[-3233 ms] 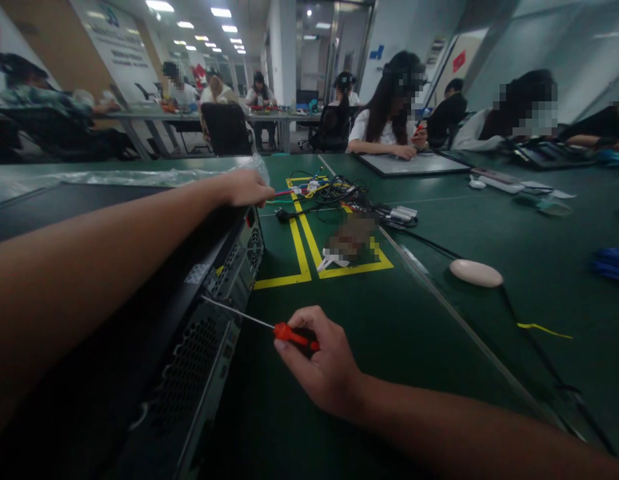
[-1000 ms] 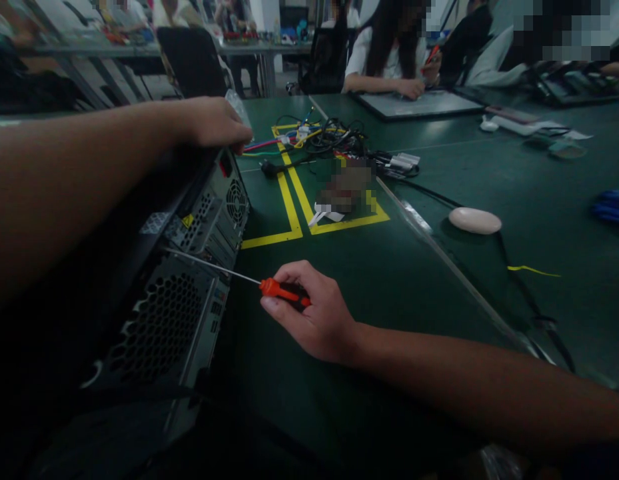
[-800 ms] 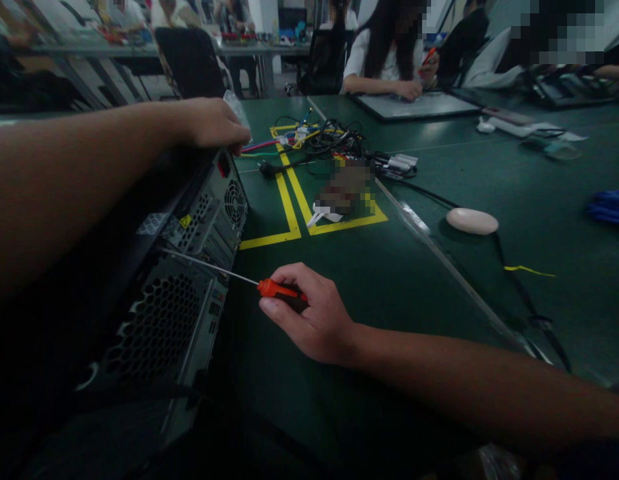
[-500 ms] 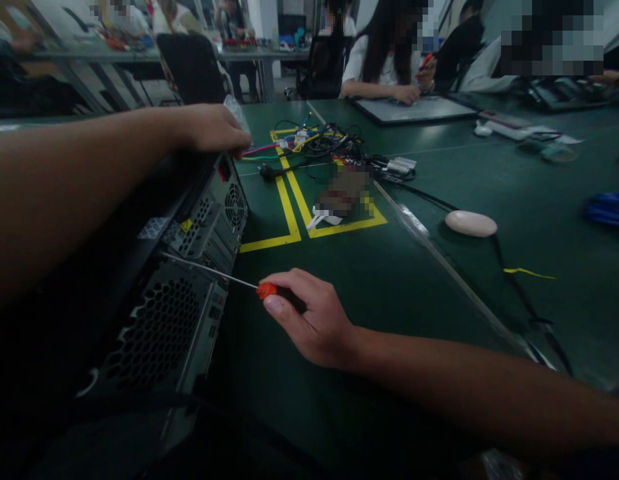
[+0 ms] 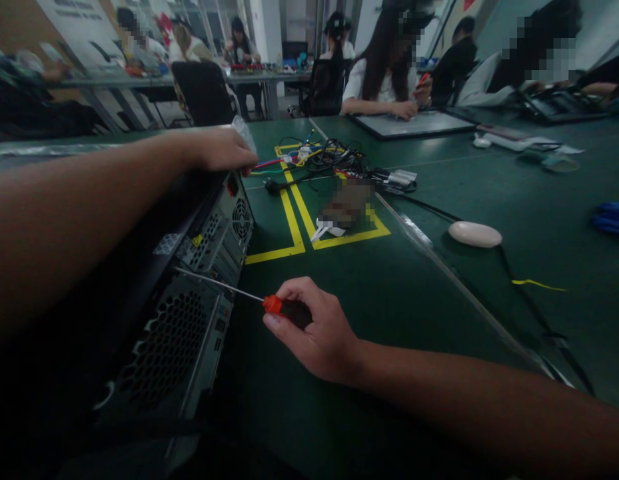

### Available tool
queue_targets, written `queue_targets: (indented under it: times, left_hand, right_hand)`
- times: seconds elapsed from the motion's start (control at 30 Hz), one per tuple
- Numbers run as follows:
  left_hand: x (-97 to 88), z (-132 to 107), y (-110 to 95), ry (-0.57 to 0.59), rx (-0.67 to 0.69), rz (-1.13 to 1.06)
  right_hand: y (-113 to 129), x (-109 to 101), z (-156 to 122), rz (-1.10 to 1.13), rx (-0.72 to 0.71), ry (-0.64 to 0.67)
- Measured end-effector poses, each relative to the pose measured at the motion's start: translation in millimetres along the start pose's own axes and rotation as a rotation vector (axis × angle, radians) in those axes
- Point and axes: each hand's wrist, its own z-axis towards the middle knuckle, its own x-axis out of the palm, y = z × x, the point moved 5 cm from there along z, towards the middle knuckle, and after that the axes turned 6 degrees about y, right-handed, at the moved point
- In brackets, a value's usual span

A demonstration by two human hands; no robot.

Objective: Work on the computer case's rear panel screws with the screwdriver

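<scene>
A dark computer case [image 5: 186, 393] lies at the left, its rear panel with vents and ports facing right. My left hand [image 5: 229, 152] is closed over the case's far upper corner, fingertips partly hidden. In my right hand [image 5: 316, 327] is a screwdriver [image 5: 275, 305] with a red and black handle, held between thumb and fingers. Its long thin shaft reaches left to the edge of the rear panel, above the large honeycomb vent [image 5: 164, 347]. The tip is too dark to show whether it sits in a screw.
Tangled cables [image 5: 339, 157] and a blurred-out object [image 5: 346, 203] lie near yellow tape [image 5: 294, 220] on the green table. Further right are a pale oval thing [image 5: 475, 234] on a black cord and a blue bundle [image 5: 612, 219]. A person [image 5: 384, 87] sits across, by a flat panel [image 5: 414, 123].
The view has tilted up slightly, so everything sits lower in it. My right fingers have shifted on the screwdriver, showing more of its handle. My left hand stays on the case.
</scene>
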Motion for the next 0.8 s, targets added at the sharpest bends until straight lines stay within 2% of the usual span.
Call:
queue_targets:
  times: [0.37,0.63,0.8]
  left_hand:
    - [1.5,2.4,4.1,-0.015,0.005,-0.008]
    - [-1.6,-6.4,-5.3,-0.001,0.01,0.006]
    - [-1.2,-5.4,-3.7,-0.001,-0.01,-0.002]
  right_hand:
    - [2.5,-0.2,-0.8,0.031,-0.011,-0.016]
    - [1.6,0.2,-0.7,0.028,-0.006,-0.015]
    - [4.2,-1.5,0.2,-0.008,-0.022,-0.017]
